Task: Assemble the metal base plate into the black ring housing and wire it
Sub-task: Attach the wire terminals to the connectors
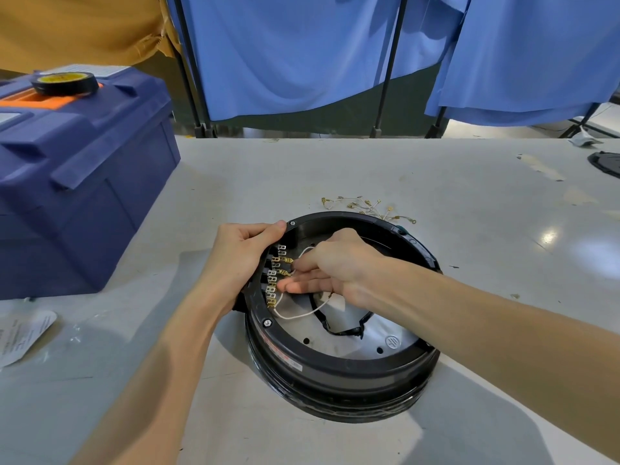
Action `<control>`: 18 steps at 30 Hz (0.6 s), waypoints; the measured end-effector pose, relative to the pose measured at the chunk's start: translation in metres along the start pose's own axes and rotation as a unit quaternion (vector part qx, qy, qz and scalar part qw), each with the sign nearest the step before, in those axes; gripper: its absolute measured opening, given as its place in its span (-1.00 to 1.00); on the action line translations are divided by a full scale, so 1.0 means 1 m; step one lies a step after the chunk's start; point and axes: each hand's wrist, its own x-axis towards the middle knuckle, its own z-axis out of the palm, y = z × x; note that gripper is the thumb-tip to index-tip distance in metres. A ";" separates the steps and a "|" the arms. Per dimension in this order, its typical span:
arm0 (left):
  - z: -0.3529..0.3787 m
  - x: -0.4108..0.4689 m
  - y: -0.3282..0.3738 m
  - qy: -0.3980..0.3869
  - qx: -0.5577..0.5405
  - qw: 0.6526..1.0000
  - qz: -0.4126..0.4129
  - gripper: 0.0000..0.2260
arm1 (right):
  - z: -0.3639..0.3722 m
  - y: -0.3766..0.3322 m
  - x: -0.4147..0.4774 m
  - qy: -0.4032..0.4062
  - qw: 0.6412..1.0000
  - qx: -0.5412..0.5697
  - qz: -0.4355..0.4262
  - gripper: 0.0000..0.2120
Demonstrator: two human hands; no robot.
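Observation:
The black ring housing (339, 370) sits on the table in front of me, with the round metal base plate (362, 340) lying inside it. A row of metal terminals (273, 280) lines the housing's left inner wall. My left hand (240, 260) grips the housing's left rim, thumb on top. My right hand (330, 266) reaches inside and pinches the end of a white wire (303, 255) at the terminals. A second white wire (302, 315) loops from the lowest terminals across the plate, next to a black cable (339, 330).
A blue toolbox (73, 182) with a roll of black tape (65, 83) on its lid stands at the left. Several loose wires with brass terminals (365, 206) lie behind the housing. A paper leaflet (23, 333) lies at the left edge. Blue curtains (302, 52) hang behind the table.

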 end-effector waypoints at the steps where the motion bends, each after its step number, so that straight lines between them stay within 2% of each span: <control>1: 0.000 0.000 0.000 0.000 -0.002 1.000 -0.003 -0.76 | 0.000 0.000 0.000 0.000 1.000 0.002 0.001 -0.78; 8: -0.001 0.001 -0.001 -0.001 0.001 1.000 0.001 -0.77 | 0.001 0.000 0.002 0.017 1.000 0.009 -0.002 -0.57; 18: -0.001 0.003 -0.004 0.000 0.020 1.000 0.005 -0.75 | 0.001 -0.005 0.003 0.006 1.000 -0.005 -0.004 -0.73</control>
